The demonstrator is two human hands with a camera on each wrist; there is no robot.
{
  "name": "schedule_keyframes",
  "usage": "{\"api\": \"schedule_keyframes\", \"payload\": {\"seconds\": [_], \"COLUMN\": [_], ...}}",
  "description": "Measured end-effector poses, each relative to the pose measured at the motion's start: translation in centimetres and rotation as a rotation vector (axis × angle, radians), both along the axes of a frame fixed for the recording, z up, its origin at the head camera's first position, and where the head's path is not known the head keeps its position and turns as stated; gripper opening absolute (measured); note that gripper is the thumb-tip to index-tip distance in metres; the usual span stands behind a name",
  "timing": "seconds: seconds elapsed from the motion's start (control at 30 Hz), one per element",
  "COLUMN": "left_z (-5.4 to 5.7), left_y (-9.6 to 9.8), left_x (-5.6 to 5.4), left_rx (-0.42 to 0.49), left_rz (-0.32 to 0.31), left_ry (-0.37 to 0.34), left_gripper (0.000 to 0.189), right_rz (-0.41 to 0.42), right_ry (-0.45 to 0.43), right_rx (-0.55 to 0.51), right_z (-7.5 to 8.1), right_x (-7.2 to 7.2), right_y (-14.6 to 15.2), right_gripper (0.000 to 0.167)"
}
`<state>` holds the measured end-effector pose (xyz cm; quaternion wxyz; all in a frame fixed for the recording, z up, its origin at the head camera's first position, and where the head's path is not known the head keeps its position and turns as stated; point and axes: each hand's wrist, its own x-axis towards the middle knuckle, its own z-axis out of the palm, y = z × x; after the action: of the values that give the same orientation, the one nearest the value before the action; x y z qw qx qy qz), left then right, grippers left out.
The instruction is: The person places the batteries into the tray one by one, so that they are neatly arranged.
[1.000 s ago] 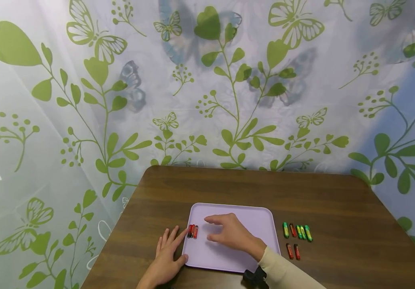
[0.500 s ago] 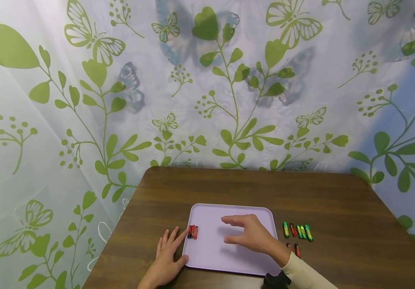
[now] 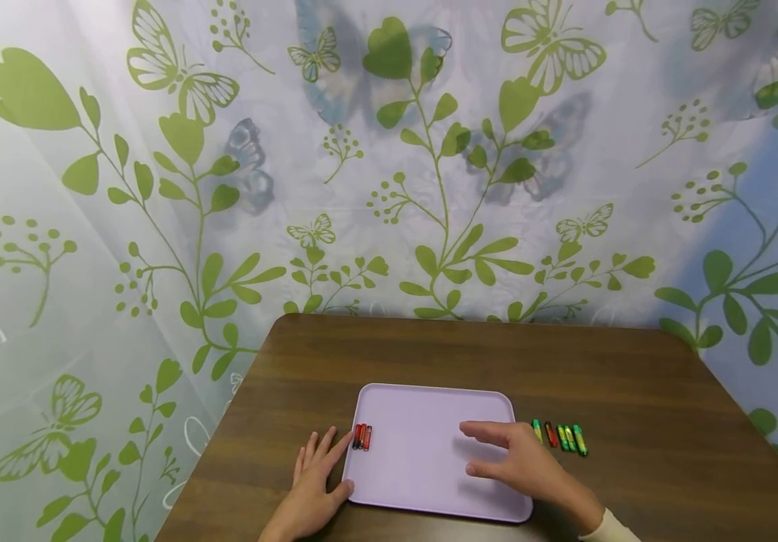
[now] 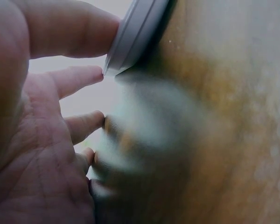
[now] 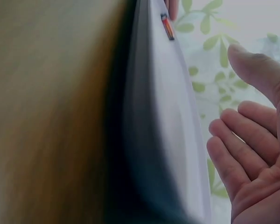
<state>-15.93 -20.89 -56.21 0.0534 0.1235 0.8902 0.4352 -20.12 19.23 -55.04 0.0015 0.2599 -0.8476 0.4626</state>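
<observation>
A lilac tray [image 3: 423, 444] lies on the brown table. Side by side along its left edge are several red and black batteries [image 3: 363, 437]. My left hand [image 3: 314, 482] has its fingers spread on the table, the thumb and index fingertip right at the tray's left rim; in the left wrist view the thumb [image 4: 74, 30] meets the rim. Over the tray's right part hovers my right hand [image 3: 521, 459], thumb and fingers apart with nothing between them. Beyond it, right of the tray, several green and yellow batteries [image 3: 569, 439] lie in a row with a red one [image 3: 551, 434].
The wooden table [image 3: 470, 354] reaches back to a curtain [image 3: 362, 165] printed with green leaves and butterflies. My right hand and forearm cover the table just right of the tray's near corner.
My right hand has moved right across the tray, away from the red batteries on it. Two red batteries right of the tray are now hidden behind it. The left hand has stayed put.
</observation>
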Motion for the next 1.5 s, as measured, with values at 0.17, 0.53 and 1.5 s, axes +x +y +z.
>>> {"api": "schedule_keyframes", "payload": {"seconds": [0.17, 0.53, 1.5], "left_z": [0.0, -0.2, -0.1], "left_y": [0.0, 0.2, 0.2], "left_x": [0.0, 0.0, 0.1], "left_rx": [-0.003, -0.012, -0.017], "left_rz": [-0.001, 0.004, 0.004], "left_ry": [0.012, 0.007, 0.017], "left_gripper": [0.077, 0.077, 0.077], "right_rz": [0.001, -0.068, -0.298], "right_ry": [-0.005, 0.018, 0.061], "right_rx": [-0.008, 0.068, 0.422], "right_z": [-0.3, -0.6, -1.0], "right_x": [1.0, 2.9, 5.8], "right_y": [2.6, 8.2, 14.8], "right_gripper": [0.059, 0.059, 0.057]}}
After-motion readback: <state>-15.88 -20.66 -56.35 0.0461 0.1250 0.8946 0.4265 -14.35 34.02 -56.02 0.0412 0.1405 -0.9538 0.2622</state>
